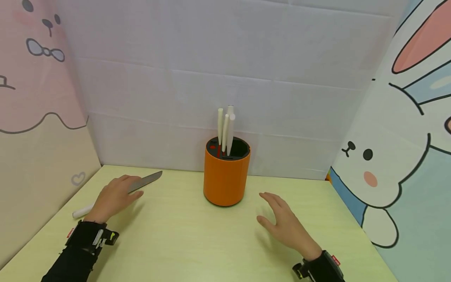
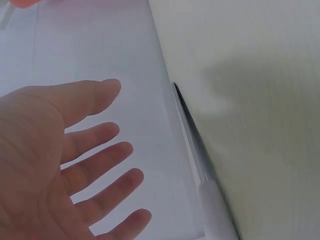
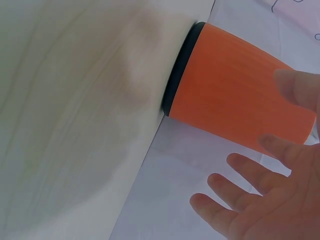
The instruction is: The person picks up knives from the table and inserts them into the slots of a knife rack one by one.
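Observation:
A knife [image 1: 149, 179] with a white handle lies on the table at the left, its blade pointing to the back right. My left hand [image 1: 115, 197] hovers over its middle, fingers spread and relaxed; in the left wrist view the knife [image 2: 200, 150] lies apart from the fingers. An orange round knife block [image 1: 226, 180] with a black top stands upright at the back middle, several white-handled pieces [image 1: 225, 127] upright in it. To its right, my right hand [image 1: 287, 223] is held above the table with loosely spread fingers and nothing in it. The right wrist view shows the orange block [image 3: 235, 90] beyond the fingers.
The pale yellow table [image 1: 197, 243] meets a white cloth backdrop [image 1: 158, 98] right behind the block. Cartoon-printed sheets stand on both sides, a pink bear sheet [image 1: 35, 90] at left and a rabbit sheet [image 1: 387, 164] at right.

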Demonstrator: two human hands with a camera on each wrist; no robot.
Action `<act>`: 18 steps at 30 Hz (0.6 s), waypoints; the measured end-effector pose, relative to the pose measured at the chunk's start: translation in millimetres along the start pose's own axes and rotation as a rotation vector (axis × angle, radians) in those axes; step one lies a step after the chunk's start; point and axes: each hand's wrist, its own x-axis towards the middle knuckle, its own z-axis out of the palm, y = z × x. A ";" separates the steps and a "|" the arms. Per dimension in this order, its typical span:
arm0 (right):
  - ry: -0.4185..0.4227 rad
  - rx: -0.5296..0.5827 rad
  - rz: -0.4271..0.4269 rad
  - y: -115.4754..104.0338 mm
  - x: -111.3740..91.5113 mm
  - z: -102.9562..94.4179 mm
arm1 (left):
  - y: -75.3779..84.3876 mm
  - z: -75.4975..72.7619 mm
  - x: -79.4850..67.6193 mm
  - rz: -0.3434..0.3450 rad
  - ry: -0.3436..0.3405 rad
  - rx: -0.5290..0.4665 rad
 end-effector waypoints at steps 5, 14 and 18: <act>-0.010 0.007 0.005 -1.5 -0.2 0.0 | -24.4 -7.1 -10.1 -0.100 -0.086 0.026; -0.013 0.002 0.001 -2.7 -0.8 0.3 | -51.0 -8.5 -28.5 -0.243 -0.140 0.088; -0.014 0.004 0.004 -2.3 -1.2 0.6 | -57.9 -7.9 -32.3 -0.261 -0.148 0.105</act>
